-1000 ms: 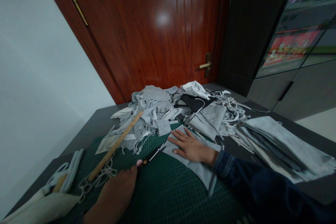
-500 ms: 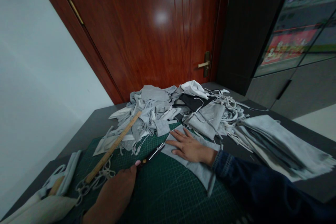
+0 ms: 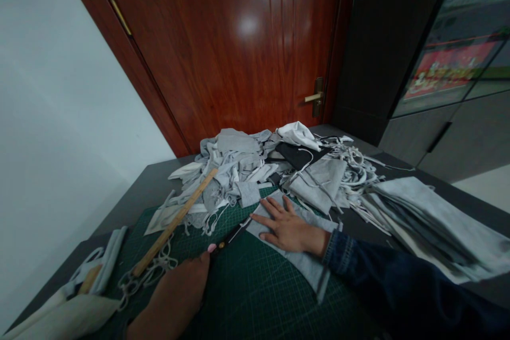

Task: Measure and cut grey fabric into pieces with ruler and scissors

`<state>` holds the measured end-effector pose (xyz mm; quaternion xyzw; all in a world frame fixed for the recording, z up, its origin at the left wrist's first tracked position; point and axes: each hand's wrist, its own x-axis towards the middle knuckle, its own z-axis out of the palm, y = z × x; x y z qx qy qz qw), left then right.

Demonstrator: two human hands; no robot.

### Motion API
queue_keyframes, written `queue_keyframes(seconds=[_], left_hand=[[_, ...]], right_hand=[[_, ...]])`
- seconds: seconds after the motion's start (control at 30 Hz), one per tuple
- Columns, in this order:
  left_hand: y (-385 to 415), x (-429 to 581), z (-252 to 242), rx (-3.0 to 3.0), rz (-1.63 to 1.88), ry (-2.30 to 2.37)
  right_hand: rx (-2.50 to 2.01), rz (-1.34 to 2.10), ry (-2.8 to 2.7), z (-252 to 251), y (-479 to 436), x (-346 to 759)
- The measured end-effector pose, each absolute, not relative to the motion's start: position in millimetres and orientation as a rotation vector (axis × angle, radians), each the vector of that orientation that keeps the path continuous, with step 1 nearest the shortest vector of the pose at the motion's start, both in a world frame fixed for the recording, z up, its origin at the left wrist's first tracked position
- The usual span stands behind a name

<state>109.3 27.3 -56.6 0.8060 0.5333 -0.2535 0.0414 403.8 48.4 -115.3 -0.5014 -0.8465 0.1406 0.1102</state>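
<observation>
My right hand (image 3: 287, 227) lies flat with fingers spread on a grey fabric piece (image 3: 305, 263) on the green cutting mat (image 3: 255, 292). A dark blue sleeve covers that arm. My left hand (image 3: 177, 292) is closed round the handles of black scissors (image 3: 233, 235). Their blades point up and right, with the tips at the left edge of the grey fabric piece, just beside my right fingertips.
A wooden ruler (image 3: 175, 221) lies diagonally at the left, over loose cords (image 3: 149, 271). A heap of grey and white fabric scraps (image 3: 247, 167) fills the back of the dark table (image 3: 131, 196). Stacked grey sheets (image 3: 430, 223) lie at the right, folded cloth (image 3: 59, 313) at the near left. Behind is a red-brown door (image 3: 239, 48).
Both hands stay almost where they were. The scissor blades sit a little closer to the fabric edge, and the view has shifted slightly.
</observation>
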Motion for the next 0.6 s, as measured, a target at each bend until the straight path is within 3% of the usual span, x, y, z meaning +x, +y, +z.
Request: queue_keyframes(seconds=[0.3, 0.6], left_hand=[[33.1, 92.3, -61.5, 2.48, -0.46, 1.53], [38.3, 98.5, -53.0, 2.448, -0.587, 1.512]], right_hand=[[-1.486, 0.39, -2.48, -117.4, 49.0, 403.2], [-1.482, 0.383, -2.474, -118.5, 49.3, 403.9]])
